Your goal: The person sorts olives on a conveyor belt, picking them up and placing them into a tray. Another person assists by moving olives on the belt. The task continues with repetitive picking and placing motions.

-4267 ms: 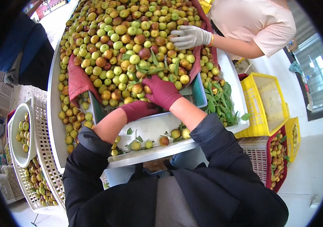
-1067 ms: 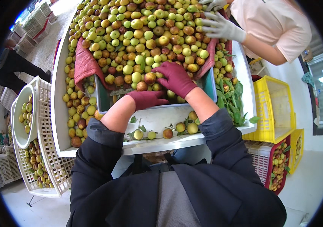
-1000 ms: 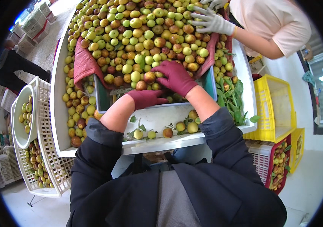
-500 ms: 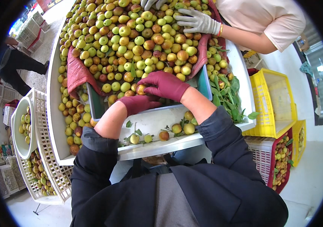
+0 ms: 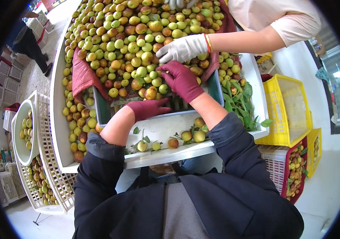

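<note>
My right hand [image 5: 182,81], in a maroon glove, reaches over the green, yellow and brown round fruit [image 5: 141,71] with its fingers bent and apart, touching the pile. My left hand [image 5: 148,109], gloved alike, rests lower at the near rim of a teal crate [image 5: 218,89], fingers apart with nothing visible in them. Red quilted cloth [image 5: 80,75] drapes into the crate from the pile. Just above my right hand, a co-worker's white-gloved hand [image 5: 180,48] lies on the fruit. That person's second glove [image 5: 180,4] shows at the top edge.
A white sorting table [image 5: 259,95] surrounds the crate, with leaves [image 5: 237,103] at right and loose fruit along its front. Yellow crates [image 5: 280,107] stand right. A white perforated basket [image 5: 48,151] and pale bowl [image 5: 34,131] stand left. Another person [image 5: 30,47] is at upper left.
Since half a second ago, my right hand has moved up from the crate onto the pile. The co-worker's nearer hand has come down and leftward, just above mine. My left hand has barely moved.
</note>
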A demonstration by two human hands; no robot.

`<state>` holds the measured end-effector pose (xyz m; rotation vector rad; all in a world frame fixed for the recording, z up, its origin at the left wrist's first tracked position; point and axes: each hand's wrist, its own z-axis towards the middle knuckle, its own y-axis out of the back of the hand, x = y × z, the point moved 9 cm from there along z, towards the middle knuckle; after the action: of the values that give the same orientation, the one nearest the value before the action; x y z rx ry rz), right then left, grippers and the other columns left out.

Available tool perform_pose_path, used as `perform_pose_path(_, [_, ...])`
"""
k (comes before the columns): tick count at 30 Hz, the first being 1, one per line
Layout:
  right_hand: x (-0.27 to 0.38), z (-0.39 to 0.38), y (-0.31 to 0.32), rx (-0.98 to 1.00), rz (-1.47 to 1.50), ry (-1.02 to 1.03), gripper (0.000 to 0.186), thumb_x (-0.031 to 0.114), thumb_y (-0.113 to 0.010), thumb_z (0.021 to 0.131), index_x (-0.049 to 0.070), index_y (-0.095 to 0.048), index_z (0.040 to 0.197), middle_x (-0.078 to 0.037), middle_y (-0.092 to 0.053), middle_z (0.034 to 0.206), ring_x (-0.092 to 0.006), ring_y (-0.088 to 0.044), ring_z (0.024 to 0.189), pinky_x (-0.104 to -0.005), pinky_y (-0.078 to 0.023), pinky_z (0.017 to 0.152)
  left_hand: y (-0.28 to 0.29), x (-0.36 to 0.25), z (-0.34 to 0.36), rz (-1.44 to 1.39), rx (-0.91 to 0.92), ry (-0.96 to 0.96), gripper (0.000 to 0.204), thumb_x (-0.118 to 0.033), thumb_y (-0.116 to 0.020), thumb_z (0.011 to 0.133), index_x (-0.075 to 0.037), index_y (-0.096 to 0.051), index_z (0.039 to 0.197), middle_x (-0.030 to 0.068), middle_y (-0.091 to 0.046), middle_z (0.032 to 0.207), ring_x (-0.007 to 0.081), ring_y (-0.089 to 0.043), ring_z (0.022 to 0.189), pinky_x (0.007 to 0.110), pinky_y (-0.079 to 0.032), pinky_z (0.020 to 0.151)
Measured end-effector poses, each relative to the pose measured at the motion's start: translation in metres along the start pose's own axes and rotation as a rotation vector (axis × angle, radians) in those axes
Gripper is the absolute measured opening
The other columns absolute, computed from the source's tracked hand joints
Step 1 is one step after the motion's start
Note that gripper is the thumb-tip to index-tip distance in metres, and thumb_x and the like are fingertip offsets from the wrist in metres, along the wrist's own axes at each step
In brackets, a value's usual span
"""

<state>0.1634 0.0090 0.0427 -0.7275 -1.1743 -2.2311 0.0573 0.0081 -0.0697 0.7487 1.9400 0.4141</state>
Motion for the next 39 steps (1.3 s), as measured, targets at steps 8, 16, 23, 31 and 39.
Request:
perform_pose_path(8, [-0.026, -0.01, -0.019, 0.222, -0.107, -0.129, 0.02, 0.022, -0.062, 0.088, 0.013, -0.069, 0.104, -0.011, -0.069, 0.096, -0.0307, -0.066, 0.089, -0.0386, -0.052, 0.079, 0.009, -0.009, -0.007, -0.013, -0.108, 0.045, 0.069, -0.055, -0.044, 0.096, -0.006, -0.034, 0.144, 0.0267, -0.052, 0.132, 0.0383, -0.051, 0.123, 0.042, -0.04, 0.102])
perform_pose_path(16, [-0.028, -0.015, -0.027, 0.365, -0.127, -0.197, 0.025, 0.024, -0.061, 0.088, 0.015, -0.068, 0.11, -0.011, -0.069, 0.102, -0.0313, -0.066, 0.093, -0.0395, -0.052, 0.081, 0.009, -0.013, -0.007, 0.056, -0.121, -0.003, 0.047, -0.032, -0.048, 0.097, -0.009, -0.042, 0.138, 0.024, -0.049, 0.134, 0.0383, -0.058, 0.112, 0.042, -0.049, 0.09])
perform_pose_path(23, [-0.021, -0.017, -0.03, 0.449, -0.17, -0.174, 0.027, 0.02, -0.062, 0.088, 0.011, -0.065, 0.114, -0.013, -0.068, 0.104, -0.0314, -0.065, 0.095, -0.0378, -0.052, 0.083, 0.004, -0.016, -0.008, 0.241, -0.092, -0.068, 0.043, -0.012, -0.045, 0.095, -0.016, -0.045, 0.138, 0.0201, -0.041, 0.139, 0.0354, -0.061, 0.107, 0.039, -0.051, 0.09])
perform_pose_path(31, [-0.017, -0.017, -0.032, 0.463, -0.188, -0.141, 0.029, 0.022, -0.063, 0.087, 0.012, -0.065, 0.114, -0.013, -0.067, 0.103, -0.0323, -0.064, 0.095, -0.0389, -0.052, 0.082, 0.013, -0.013, -0.014, -0.093, -0.145, 0.094, 0.056, -0.042, -0.048, 0.099, -0.01, -0.037, 0.144, 0.0243, -0.059, 0.123, 0.037, -0.058, 0.114, 0.041, -0.044, 0.096])
perform_pose_path(39, [-0.019, -0.024, -0.041, 0.606, -0.117, -0.173, 0.031, 0.027, -0.062, 0.089, 0.013, -0.064, 0.117, -0.013, -0.068, 0.103, -0.0297, -0.066, 0.093, -0.0376, -0.052, 0.082, 0.005, -0.035, -0.011, -0.114, -0.103, -0.135, 0.056, -0.046, -0.048, 0.098, -0.006, -0.044, 0.137, 0.0231, -0.055, 0.128, 0.0347, -0.055, 0.117, 0.041, -0.043, 0.098])
